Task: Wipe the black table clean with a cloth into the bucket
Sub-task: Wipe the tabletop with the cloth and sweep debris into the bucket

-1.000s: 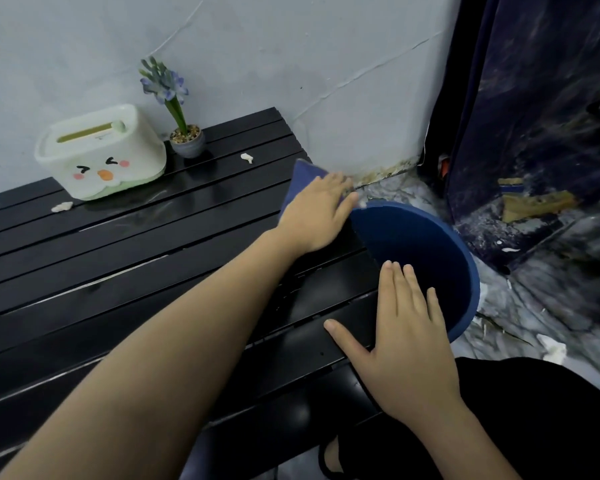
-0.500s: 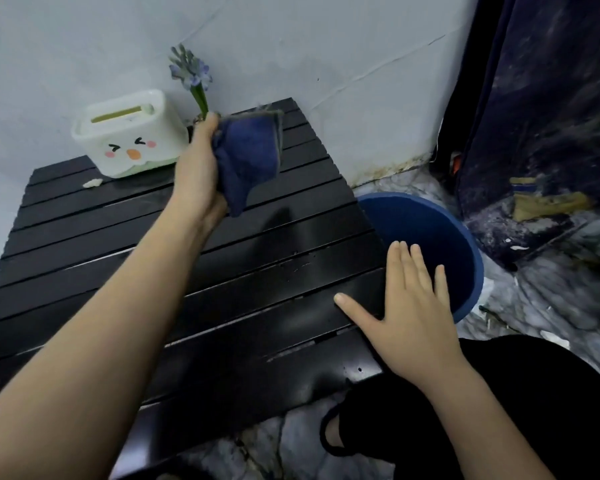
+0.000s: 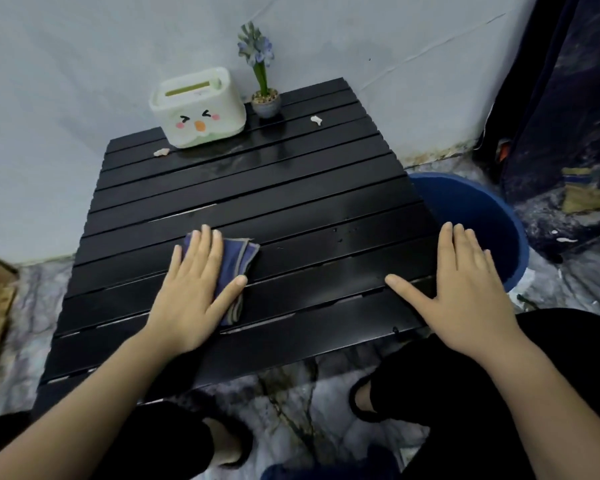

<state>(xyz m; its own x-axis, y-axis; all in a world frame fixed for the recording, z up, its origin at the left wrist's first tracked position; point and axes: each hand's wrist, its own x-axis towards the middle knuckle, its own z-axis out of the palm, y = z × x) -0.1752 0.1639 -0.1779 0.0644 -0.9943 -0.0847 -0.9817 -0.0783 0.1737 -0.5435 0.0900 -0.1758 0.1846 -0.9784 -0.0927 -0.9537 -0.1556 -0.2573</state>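
Blue cloth (image 3: 238, 268) flat on table (image 3: 326, 209), left hand (image 3: 194, 299) spread, pressing it. Right hand (image 3: 465, 289) spread at edge beside bucket (image 3: 492, 216). Risk: sweep skips far scraps (image 3: 316, 120), or slats swallow crumbs.

left hand (image 3: 191, 299) flat on blue cloth (image 3: 238, 268)

Your home corner: cute tissue box (image 3: 197, 107) & potted flower (image 3: 264, 83) on low slatted table (image 3: 291, 188), marble-look floor (image 3: 291, 410).
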